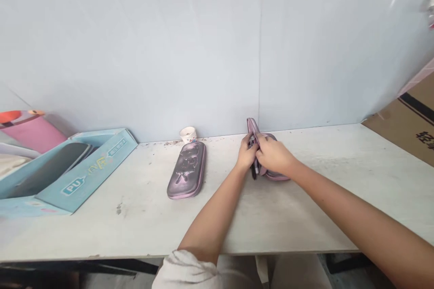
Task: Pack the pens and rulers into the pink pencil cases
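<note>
A dark pink-purple zip pencil case (253, 125) stands partly open on the table, with its flaps spread apart. My left hand (247, 154) has its fingers closed on the near left flap, next to a dark inner part. My right hand (275, 154) grips the raised middle edge, thumb and fingers bent over it. Both hands hide much of the inside. To their left lies a second pencil case (186, 169), closed and flat, with raised figures on its lid.
Behind the closed case, a white paper cup (187, 134) stands near the wall. On the left, a light blue open box (98, 167) holds a dark case. A brown cardboard box (405, 119) stands at the right. The white table (118, 239) has scattered dark marks.
</note>
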`<state>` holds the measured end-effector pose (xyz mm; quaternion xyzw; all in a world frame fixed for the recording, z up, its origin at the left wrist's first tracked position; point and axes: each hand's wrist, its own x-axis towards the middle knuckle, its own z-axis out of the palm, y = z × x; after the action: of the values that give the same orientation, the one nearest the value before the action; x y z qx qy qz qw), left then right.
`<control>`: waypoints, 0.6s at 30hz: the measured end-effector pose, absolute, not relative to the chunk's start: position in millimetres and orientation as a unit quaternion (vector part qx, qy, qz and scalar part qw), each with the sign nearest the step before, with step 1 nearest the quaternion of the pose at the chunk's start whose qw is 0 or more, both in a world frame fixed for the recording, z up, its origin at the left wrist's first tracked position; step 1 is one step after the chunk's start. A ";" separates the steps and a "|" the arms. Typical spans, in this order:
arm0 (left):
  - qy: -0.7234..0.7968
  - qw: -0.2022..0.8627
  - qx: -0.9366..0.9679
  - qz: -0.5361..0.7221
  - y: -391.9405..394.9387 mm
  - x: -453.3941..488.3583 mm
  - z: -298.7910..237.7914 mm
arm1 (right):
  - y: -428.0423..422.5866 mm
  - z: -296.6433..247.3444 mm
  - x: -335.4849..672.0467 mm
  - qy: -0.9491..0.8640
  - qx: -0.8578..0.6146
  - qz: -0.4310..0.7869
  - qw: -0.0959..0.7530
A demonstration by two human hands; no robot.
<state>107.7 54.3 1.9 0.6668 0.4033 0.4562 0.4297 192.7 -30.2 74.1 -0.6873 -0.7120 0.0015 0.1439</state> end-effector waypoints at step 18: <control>0.464 -0.139 0.856 0.181 46.5 38.6 29.3 | -35.3 43.2 244.4 -0.664 -0.726 -0.052 0.169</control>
<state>38.6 46.5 29.3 0.8561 0.4637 0.1812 -0.1388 244.4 -35.3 43.2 -0.7262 -0.6643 -0.0517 0.1693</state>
